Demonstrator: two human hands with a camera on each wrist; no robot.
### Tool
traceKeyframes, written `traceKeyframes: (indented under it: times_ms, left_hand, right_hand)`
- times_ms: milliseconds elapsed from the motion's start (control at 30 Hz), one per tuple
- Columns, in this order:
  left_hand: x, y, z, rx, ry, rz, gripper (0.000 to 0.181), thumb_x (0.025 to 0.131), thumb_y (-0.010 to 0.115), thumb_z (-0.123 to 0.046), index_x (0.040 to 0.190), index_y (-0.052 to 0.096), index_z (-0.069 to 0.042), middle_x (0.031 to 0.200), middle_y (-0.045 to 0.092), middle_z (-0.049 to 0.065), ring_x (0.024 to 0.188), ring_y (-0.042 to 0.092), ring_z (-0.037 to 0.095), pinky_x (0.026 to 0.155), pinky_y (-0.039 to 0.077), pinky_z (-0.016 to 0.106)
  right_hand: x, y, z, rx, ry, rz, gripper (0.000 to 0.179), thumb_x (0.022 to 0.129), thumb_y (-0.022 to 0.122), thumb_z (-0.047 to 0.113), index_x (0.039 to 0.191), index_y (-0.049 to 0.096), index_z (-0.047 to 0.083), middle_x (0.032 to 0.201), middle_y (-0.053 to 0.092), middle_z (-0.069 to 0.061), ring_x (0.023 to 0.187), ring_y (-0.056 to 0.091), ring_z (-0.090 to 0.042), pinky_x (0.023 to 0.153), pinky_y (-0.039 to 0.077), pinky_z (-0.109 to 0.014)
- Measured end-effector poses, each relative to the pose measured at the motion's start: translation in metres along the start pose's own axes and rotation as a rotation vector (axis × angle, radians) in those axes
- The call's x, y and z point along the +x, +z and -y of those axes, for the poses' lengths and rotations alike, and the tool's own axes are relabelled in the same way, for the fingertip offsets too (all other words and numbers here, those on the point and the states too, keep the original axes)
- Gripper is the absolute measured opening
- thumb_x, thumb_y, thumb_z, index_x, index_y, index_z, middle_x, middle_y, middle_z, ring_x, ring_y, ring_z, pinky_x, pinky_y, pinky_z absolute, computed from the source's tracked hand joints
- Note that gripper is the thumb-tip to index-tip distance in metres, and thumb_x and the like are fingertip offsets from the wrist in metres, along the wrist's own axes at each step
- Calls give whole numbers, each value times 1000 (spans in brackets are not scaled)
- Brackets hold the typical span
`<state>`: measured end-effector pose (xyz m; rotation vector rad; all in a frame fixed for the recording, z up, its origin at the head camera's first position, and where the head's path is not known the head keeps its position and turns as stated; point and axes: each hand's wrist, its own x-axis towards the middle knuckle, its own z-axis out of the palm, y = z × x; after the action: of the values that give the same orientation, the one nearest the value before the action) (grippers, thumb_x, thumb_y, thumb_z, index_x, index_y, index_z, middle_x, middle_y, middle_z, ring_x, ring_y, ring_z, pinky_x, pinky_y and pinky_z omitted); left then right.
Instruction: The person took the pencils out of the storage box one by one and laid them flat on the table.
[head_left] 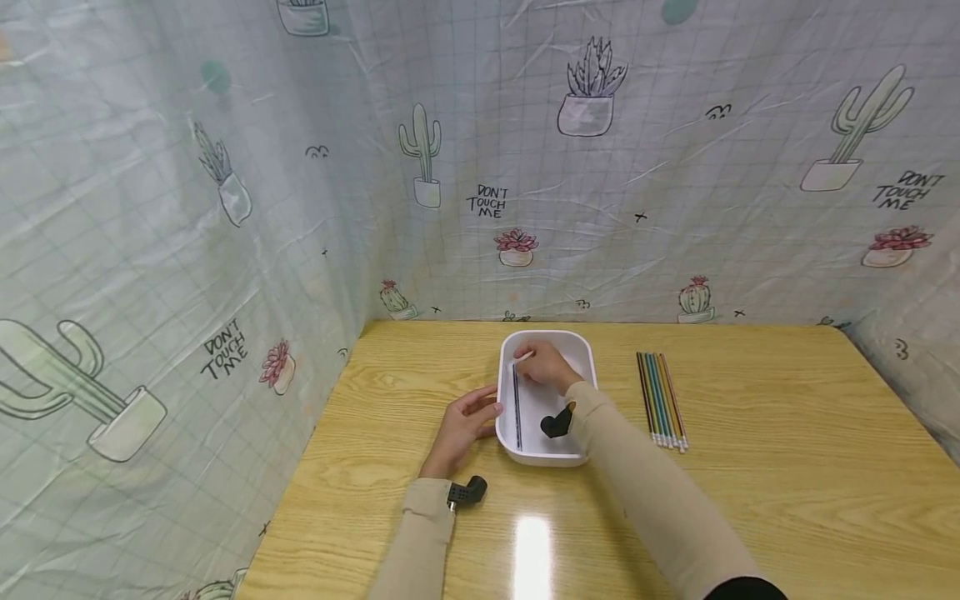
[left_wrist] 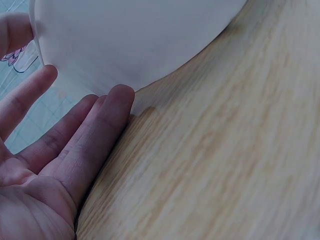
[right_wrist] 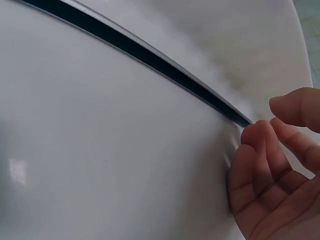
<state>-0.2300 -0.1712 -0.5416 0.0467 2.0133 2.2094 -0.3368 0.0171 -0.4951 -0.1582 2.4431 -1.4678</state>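
A white rectangular tray [head_left: 546, 457] stands on the wooden table. Inside it, along the left wall, lies one dark pencil [head_left: 517, 408] with a silvery edge [right_wrist: 145, 50]. My left hand [head_left: 465, 423] touches the tray's left side from outside, its fingers fairly straight against the wall in the left wrist view. Over the tray's far left part is my right hand [head_left: 546, 367]. Its loosely bent fingers [right_wrist: 262, 135] are at the pencil's far end, while the thumb [right_wrist: 295, 107] stands apart from them. Whether the fingertips touch the pencil, I cannot tell.
To the right of the tray, several coloured pencils [head_left: 662, 400] with white erasers lie side by side on the table [head_left: 810, 467]. A cloth printed with cacti [head_left: 645, 217] hangs behind the table and along its left side.
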Motion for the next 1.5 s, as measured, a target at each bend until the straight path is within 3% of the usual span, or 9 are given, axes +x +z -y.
traceKeyframes:
  times_ms: [533, 967, 1200, 1500]
  left_hand:
    - [-2, 0, 0, -1, -7, 4, 47, 96, 74, -21, 141, 63, -12, 135, 63, 18, 108, 68, 16, 89, 65, 37]
    - [-1, -1, 0, -8, -10, 9, 47, 96, 74, -21, 141, 62, -12, 137, 62, 19, 112, 68, 20, 91, 65, 38]
    - [-1, 0, -1, 0, -8, 1, 45, 96, 74, -20, 140, 63, -12, 136, 63, 19, 109, 68, 17, 90, 65, 37]
    - [-1, 0, -1, 2, -4, -4, 45, 96, 73, -19, 140, 63, -12, 133, 63, 19, 108, 68, 18, 89, 65, 37]
  right_hand:
    - [-1, 7, -4, -153, -13, -14, 28, 89, 62, 6, 116, 68, 2, 78, 63, -4, 71, 57, -14, 59, 46, -19]
    - [-3, 7, -2, -214, -43, -20, 23, 89, 59, 5, 109, 70, 2, 80, 64, -4, 72, 56, -14, 59, 44, -19]
    - [1, 7, -7, -210, -40, -25, 21, 88, 61, 6, 107, 69, 3, 79, 62, -3, 72, 56, -14, 59, 44, -20]
    - [-2, 2, -3, -87, -43, 9, 24, 88, 63, 5, 112, 64, 2, 78, 62, -6, 67, 57, -15, 57, 48, -22]
